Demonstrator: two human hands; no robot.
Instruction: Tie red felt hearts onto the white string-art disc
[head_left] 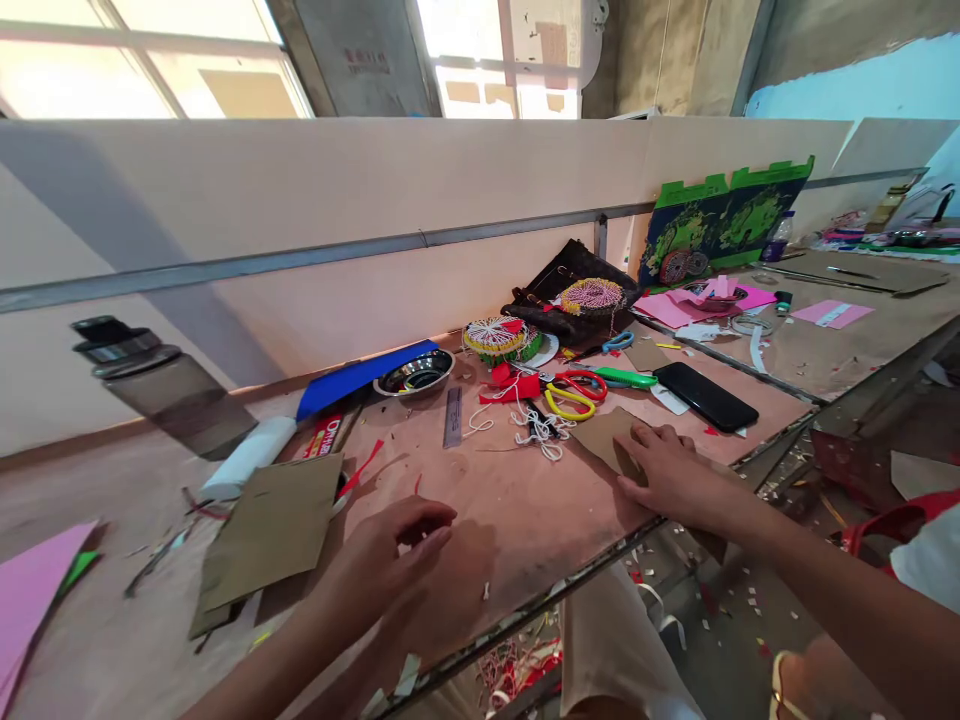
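Observation:
My right hand (664, 470) grips a brown piece of cardboard (600, 440) near the table's front edge, fingers over its top. My left hand (409, 540) hovers over the bare tabletop, its fingers loosely curled, thumb apart, with nothing visible between them. Left of it lies a larger cardboard sheet (277, 525). Beyond the right hand are red-and-yellow-handled scissors (574, 395), tangled white string (544, 430), a green cutter (622, 377) and a black phone (705, 397). A clear ruler (452, 418) lies further left.
At the back stand a metal bowl (415, 373), a string-wound round piece (501, 342) and a black bag (559, 310). A dark bottle (161, 385) and a white roll (250, 458) are at left. Pink paper (832, 313) lies at right. Scraps litter the floor.

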